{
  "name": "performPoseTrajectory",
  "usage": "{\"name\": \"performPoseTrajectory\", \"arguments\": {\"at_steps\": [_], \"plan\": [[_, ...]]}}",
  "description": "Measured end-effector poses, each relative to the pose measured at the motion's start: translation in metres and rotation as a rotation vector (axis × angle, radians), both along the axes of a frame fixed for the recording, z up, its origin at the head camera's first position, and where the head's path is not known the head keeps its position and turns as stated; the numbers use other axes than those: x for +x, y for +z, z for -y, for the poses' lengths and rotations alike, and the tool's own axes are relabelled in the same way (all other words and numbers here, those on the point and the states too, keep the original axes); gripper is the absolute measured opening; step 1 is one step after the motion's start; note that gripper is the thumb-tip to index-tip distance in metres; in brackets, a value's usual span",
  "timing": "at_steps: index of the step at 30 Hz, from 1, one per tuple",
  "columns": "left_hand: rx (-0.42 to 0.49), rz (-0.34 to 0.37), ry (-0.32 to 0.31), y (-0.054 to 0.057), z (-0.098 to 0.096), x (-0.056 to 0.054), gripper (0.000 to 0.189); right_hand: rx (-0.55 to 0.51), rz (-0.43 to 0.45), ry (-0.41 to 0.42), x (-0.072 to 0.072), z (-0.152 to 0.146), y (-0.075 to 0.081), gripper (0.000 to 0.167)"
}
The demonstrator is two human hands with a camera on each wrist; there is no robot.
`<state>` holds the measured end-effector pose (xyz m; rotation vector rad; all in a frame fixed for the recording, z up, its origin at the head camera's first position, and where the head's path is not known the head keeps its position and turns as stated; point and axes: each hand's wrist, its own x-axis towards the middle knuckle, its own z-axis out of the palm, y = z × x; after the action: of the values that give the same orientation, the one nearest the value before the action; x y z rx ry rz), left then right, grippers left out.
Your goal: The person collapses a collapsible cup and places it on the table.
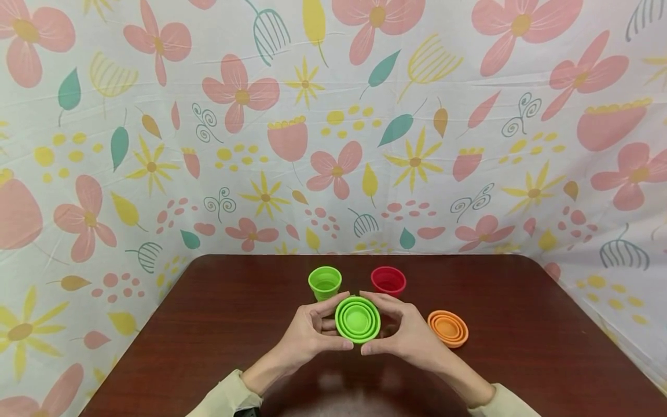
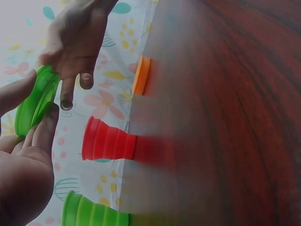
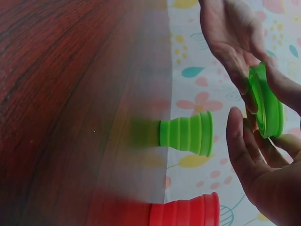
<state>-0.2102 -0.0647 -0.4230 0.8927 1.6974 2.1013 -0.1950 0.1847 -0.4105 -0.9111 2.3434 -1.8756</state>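
A green collapsible cup point(image 1: 357, 319), folded flat into rings, is held up above the table with its open side facing the head camera. My left hand point(image 1: 307, 331) grips its left rim between thumb and fingers. On the opposite rim, my right hand point(image 1: 409, 335) grips it the same way. Both wrist views show the folded cup point(image 2: 36, 101) edge-on, off the tabletop. Behind the hands stand another green cup point(image 1: 325, 282), extended, and a red cup point(image 1: 388, 281), also extended; the right hand partly hides the red one's base. An orange cup point(image 1: 448, 329), folded flat, lies right of the right hand.
The dark brown wooden table point(image 1: 234, 307) has a glossy top and rounded far corners. A floral cloth point(image 1: 333, 116) hangs behind it and along its sides. Light sleeves point(image 1: 226, 397) cover both forearms, and a dark band sits at the left wrist.
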Motion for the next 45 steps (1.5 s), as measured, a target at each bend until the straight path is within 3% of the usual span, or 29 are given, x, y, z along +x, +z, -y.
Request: {"name": "performPoseTrajectory", "arguments": {"at_steps": [10,17,31,45], "plan": [[-0.033,0.027,0.008,-0.004,0.0,-0.001,0.088,0.067,-0.037,-0.025,-0.004,-0.001,-0.004,0.083],[-0.067,0.048,0.031,-0.006,0.001,-0.002,0.086,0.088,-0.016,-0.032,-0.008,0.0,-0.006,0.083],[-0.157,0.079,0.157,-0.011,0.004,0.0,0.078,0.179,0.035,-0.08,-0.018,-0.005,-0.016,0.082],[-0.31,0.019,0.254,-0.02,0.004,-0.003,0.076,0.198,0.127,-0.048,-0.027,-0.008,-0.028,0.082]]}}
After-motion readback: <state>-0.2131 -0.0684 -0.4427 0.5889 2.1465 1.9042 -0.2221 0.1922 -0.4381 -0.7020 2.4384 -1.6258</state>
